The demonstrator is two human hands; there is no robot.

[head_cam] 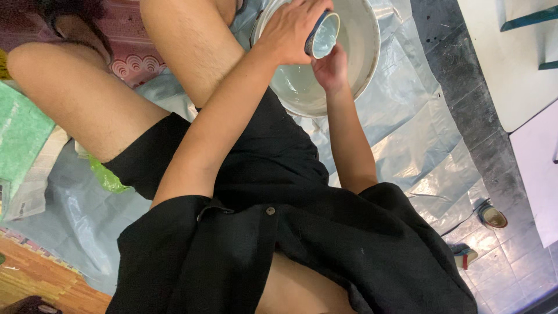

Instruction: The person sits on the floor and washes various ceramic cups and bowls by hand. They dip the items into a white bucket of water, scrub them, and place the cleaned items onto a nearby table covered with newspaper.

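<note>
A large white basin [363, 52] sits at twelve o'clock on a plastic sheet [407, 134] over the floor; its rim leaves room only toward three o'clock; washing looks underway; the left hand [289, 32] is closed round a small blue-rimmed bowl [323, 35]; the right hand [330, 68] cups it beneath; rinsing seems next.

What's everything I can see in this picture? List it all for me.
Small bowl: one, blue outside and white inside, held over the basin.
Basin: one, large and white, on the plastic sheet at top centre.
Plastic sheet: one, silvery grey, spread over the floor.
Green bag: one, bright green, beside the thigh at left.
Patterned mat: one, pink and white, top left.
Sandals: two, on the tiled floor at right.
Black clothing: shirt and shorts on the person.
Left hand: gripping the small bowl.
Right hand: under the small bowl, inside the basin.
</note>
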